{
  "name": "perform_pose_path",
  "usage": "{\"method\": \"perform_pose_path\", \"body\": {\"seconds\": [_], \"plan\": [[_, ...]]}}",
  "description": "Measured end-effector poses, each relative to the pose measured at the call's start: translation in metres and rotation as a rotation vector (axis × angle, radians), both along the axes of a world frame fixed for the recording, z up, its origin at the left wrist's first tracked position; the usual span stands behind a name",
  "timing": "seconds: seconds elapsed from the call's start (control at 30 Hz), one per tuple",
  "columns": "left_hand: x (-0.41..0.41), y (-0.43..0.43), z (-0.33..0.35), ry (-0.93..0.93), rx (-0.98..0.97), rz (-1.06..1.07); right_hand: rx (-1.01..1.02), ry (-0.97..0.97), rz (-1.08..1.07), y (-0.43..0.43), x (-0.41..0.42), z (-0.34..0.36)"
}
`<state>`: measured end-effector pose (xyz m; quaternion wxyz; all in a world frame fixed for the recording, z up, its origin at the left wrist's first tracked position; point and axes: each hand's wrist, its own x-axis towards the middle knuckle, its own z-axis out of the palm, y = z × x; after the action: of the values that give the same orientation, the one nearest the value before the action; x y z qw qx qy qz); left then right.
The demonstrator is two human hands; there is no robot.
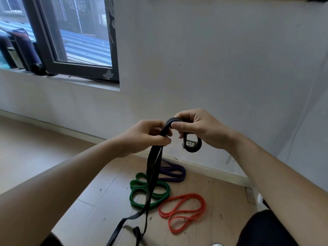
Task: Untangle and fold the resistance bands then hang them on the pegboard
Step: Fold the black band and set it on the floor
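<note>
Both my hands hold a black resistance band (152, 167) in front of the white wall. My left hand (147, 135) pinches its two hanging strands together. My right hand (197, 128) grips the top of the band, where a short loop curls below its fingers. The band's long strands hang down to the wooden floor and trail toward me. On the floor below lie a green band (140, 190) in loose loops, a purple band (174, 172) near the wall, and a red-orange band (184, 210) on the right.
A white wall (221, 59) with a baseboard stands straight ahead. A dark-framed window (76, 50) with a sill is at the upper left, with dark rolled items on the sill. My dark-clad knees show at the bottom edge.
</note>
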<state>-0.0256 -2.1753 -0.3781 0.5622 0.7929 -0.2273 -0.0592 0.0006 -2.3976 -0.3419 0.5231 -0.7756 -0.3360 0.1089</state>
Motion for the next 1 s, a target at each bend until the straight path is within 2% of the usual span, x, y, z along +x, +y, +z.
{"method": "perform_pose_path", "body": {"seconds": [0.1,0.27,0.43,0.7,0.9,1.0], "plan": [[-0.002,-0.001,-0.001,0.066,-0.038,-0.081,0.098,-0.072,-0.051,-0.003,-0.002,0.008],[-0.006,-0.002,-0.006,0.032,0.102,-0.086,0.286,-0.037,-0.133,-0.016,0.001,0.021],[-0.006,-0.003,-0.005,0.054,0.01,-0.023,0.283,-0.058,-0.167,-0.031,0.007,0.021],[-0.009,0.005,0.003,0.108,-0.121,0.027,0.266,0.056,-0.234,-0.051,0.016,0.011],[-0.009,0.005,-0.003,0.229,-0.082,-0.082,0.257,0.074,-0.187,-0.051,0.011,0.013],[-0.009,0.002,-0.004,0.287,-0.135,-0.087,0.229,0.091,-0.19,-0.052,0.013,0.011]]}}
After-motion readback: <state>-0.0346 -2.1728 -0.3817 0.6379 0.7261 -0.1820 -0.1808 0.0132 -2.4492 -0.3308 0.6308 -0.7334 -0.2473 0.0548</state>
